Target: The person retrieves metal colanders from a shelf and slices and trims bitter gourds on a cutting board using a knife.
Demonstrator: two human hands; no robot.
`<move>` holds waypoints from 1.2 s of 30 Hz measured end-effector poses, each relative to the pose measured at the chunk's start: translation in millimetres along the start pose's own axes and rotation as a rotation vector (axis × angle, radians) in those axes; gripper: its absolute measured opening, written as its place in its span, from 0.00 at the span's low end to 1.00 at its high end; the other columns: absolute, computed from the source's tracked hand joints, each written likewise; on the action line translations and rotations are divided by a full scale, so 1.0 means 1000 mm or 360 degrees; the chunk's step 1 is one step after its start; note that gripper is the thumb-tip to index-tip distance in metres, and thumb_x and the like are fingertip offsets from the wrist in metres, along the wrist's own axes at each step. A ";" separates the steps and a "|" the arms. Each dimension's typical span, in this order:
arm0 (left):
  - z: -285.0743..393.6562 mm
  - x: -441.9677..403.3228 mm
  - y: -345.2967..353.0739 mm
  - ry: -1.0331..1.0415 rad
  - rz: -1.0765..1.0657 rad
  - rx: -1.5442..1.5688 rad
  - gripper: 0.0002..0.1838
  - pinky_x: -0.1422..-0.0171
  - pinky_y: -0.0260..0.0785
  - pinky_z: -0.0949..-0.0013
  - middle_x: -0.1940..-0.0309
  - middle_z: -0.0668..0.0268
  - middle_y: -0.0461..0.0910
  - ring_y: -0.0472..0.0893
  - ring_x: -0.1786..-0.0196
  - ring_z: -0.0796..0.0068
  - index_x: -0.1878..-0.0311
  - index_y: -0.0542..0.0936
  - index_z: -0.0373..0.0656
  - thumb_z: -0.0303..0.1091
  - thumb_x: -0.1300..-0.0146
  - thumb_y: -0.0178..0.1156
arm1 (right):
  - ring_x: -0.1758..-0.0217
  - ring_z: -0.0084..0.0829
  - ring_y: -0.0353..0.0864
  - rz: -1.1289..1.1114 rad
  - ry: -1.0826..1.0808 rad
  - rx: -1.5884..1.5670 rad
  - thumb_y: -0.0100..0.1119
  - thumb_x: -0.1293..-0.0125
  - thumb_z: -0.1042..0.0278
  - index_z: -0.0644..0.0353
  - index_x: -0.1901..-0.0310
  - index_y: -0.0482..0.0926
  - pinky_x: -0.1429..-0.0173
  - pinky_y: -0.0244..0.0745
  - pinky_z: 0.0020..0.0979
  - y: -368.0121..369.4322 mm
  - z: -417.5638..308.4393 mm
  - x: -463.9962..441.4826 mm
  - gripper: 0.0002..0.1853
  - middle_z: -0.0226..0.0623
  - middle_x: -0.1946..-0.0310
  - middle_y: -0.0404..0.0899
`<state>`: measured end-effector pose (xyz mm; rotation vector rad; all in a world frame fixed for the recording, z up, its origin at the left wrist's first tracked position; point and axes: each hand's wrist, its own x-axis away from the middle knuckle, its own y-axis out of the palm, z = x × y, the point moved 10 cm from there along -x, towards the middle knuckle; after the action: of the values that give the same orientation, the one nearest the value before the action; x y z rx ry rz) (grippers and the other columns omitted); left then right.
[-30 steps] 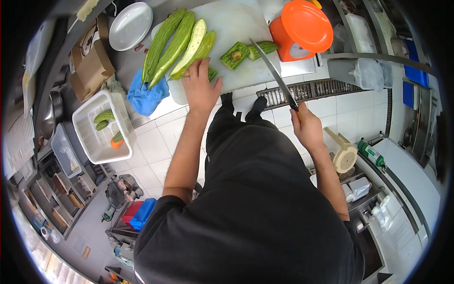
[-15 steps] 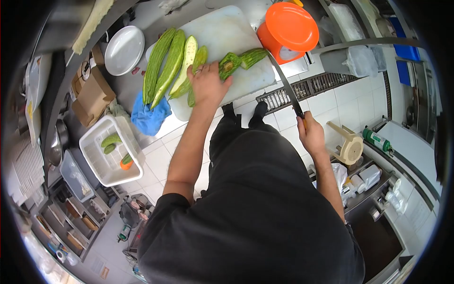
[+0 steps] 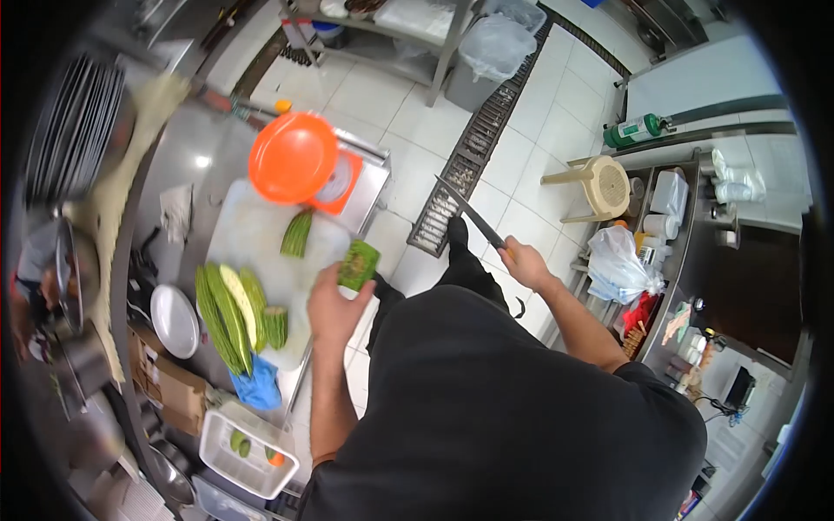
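My left hand (image 3: 333, 308) holds a short chunk of ridged green squash (image 3: 359, 266) off the right edge of the white cutting board (image 3: 248, 221), with a brownish patch on the side facing me. In my right hand (image 3: 525, 266) is a long knife (image 3: 473, 214), gripped by its handle and held out over the floor, away from the board. One squash chunk (image 3: 297, 234) lies on the board's far part, and another short piece (image 3: 275, 327) is near its front. Beside that piece are several long squashes (image 3: 217, 314), one showing pale cut flesh (image 3: 237, 291).
An orange dish (image 3: 294, 156) sits above an orange base beyond the board. A white oval plate (image 3: 175, 320) and blue cloth (image 3: 257, 387) lie left. Below stands a white crate (image 3: 211, 453) holding vegetable pieces. A floor grate (image 3: 473, 139) and beige stool (image 3: 601, 187) are to the right.
My left hand has left the long squashes and lifted a chunk from the board. My view has turned right. The knife, still in my right hand, now points away over the floor.
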<state>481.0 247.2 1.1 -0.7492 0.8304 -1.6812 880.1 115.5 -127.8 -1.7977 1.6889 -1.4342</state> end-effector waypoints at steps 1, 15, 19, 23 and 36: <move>0.000 -0.013 0.040 -0.0111 -0.0177 0.0321 0.32 0.46 0.78 0.58 0.52 0.52 0.86 0.86 0.51 0.55 0.43 0.82 0.32 0.46 0.44 0.79 | 0.61 0.62 0.84 -0.0012 0.0068 0.0002 0.56 0.22 0.55 0.59 0.53 0.74 0.56 0.77 0.57 0.003 0.031 -0.006 0.14 0.55 0.68 0.84; 0.231 -0.296 0.372 -0.0383 -0.0889 0.0834 0.27 0.63 0.76 0.71 0.69 0.65 0.85 0.83 0.69 0.77 0.55 0.85 0.37 0.53 0.42 0.77 | 0.61 0.62 0.85 0.0317 0.1024 -0.0521 0.56 0.22 0.54 0.61 0.51 0.73 0.56 0.81 0.55 -0.003 0.382 0.037 0.16 0.60 0.64 0.85; 0.409 -0.472 0.332 0.0349 -0.0287 0.0885 0.37 0.66 0.75 0.67 0.68 0.63 0.85 0.82 0.70 0.75 0.51 0.82 0.32 0.60 0.47 0.80 | 0.65 0.56 0.84 0.0309 0.1124 -0.0609 0.56 0.22 0.55 0.61 0.52 0.72 0.62 0.79 0.52 0.013 0.422 0.050 0.15 0.55 0.68 0.84; 0.494 -0.558 0.345 0.0181 -0.0450 0.0843 0.63 0.40 0.77 0.59 0.35 0.47 0.77 0.82 0.41 0.60 0.27 0.66 0.27 0.70 0.51 0.79 | 0.84 0.33 0.80 0.0410 0.1151 -0.0768 0.57 0.20 0.57 0.60 0.56 0.70 0.83 0.77 0.37 -0.007 0.429 0.055 0.14 0.40 0.81 0.78; 0.143 -0.150 0.400 -0.0789 -0.1251 0.0784 0.31 0.59 0.76 0.67 0.56 0.62 0.85 0.82 0.60 0.73 0.39 0.82 0.36 0.53 0.34 0.73 | 0.88 0.27 0.72 0.0049 0.0814 -0.0964 0.55 0.19 0.57 0.57 0.57 0.71 0.85 0.69 0.33 0.005 0.382 -0.041 0.13 0.32 0.83 0.71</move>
<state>845.5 294.2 -259.2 -1.1490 -0.2805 -2.1133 1185.7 -4.1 -327.5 -1.7396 2.6279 -1.5760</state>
